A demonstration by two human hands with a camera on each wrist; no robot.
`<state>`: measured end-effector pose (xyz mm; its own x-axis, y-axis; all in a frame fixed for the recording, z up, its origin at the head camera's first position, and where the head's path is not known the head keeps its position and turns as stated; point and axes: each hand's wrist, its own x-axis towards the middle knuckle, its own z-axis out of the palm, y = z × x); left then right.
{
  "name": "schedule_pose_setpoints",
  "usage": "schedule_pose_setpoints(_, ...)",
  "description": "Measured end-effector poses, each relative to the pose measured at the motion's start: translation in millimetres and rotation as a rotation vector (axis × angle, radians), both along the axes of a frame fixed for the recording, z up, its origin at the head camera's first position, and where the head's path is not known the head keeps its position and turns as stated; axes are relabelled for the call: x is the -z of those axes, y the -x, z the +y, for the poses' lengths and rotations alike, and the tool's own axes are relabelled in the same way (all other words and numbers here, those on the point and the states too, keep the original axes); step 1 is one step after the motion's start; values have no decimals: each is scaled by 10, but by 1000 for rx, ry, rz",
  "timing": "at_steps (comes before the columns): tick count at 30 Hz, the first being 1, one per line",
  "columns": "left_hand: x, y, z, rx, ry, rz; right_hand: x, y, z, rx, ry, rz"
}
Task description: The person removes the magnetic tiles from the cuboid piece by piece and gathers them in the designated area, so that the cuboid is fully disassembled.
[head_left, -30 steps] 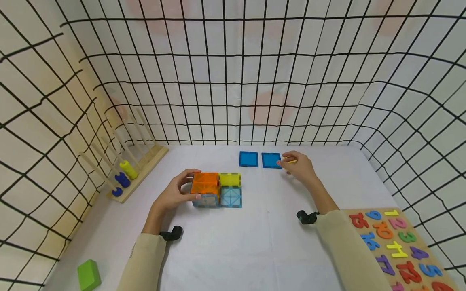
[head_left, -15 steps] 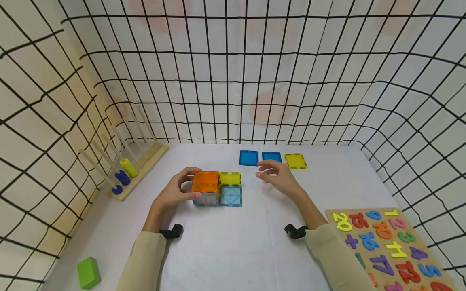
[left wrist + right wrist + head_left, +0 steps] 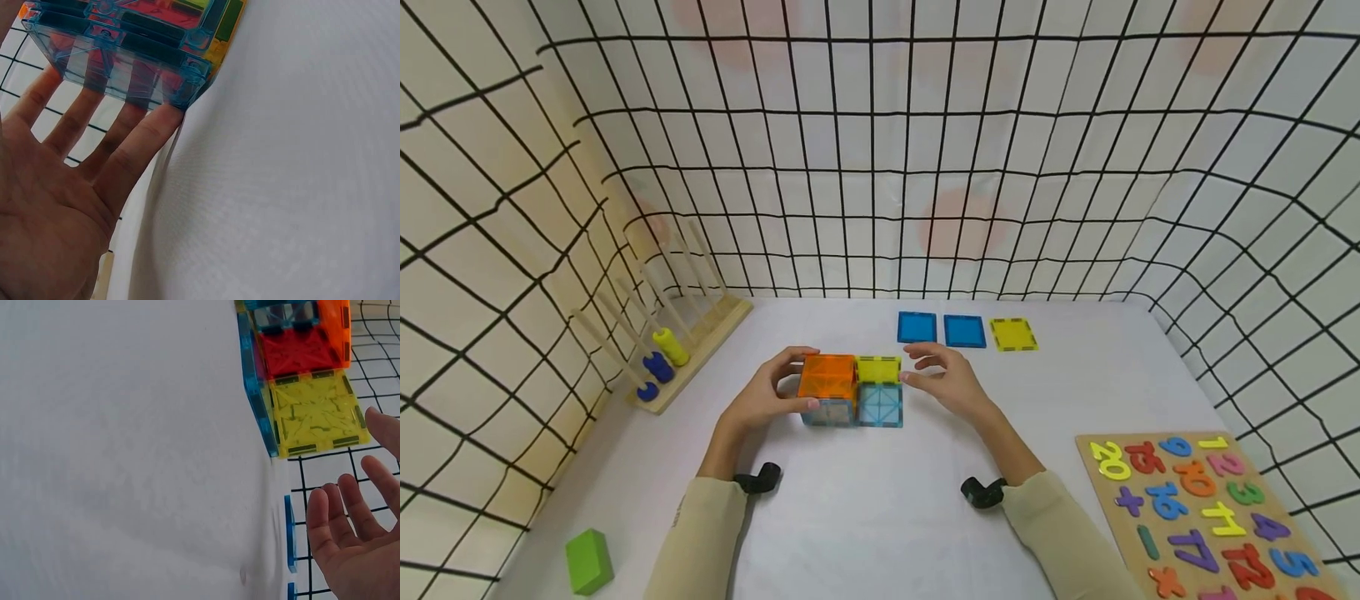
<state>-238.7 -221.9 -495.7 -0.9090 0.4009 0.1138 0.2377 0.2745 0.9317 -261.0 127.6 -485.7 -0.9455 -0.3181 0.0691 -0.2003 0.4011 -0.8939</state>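
A cube of translucent magnetic tiles (image 3: 827,377), orange on top and light blue in front, stands on the white table. My left hand (image 3: 760,396) holds it from the left, thumb at the front side and fingers at the far side. To the cube's right, a yellow magnetic tile (image 3: 878,369) stands upright behind a flat light-blue magnetic tile (image 3: 880,406). A red magnetic tile (image 3: 300,351) shows beside the yellow one in the right wrist view. My right hand (image 3: 951,385), holding nothing, has its fingertips right at the yellow tile's right edge, fingers spread and slightly bent.
Two loose blue tiles (image 3: 917,327) and a yellow tile (image 3: 1014,334) lie at the back. A wooden peg rack (image 3: 700,354) stands left, a green block (image 3: 588,562) front left. A number board (image 3: 1138,525) lies front right. Black-grid cloth (image 3: 880,167) walls the table's sides and back.
My right hand let go of the loose yellow tile, now flat beside the blue ones, and moved left and nearer to the upright yellow tile. The left hand stays on the cube.
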Motion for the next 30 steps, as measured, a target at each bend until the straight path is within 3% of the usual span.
schedule_pose_setpoints(30, 27, 20, 5, -11, 9, 3, 26, 90, -363, -3, -26, 48)
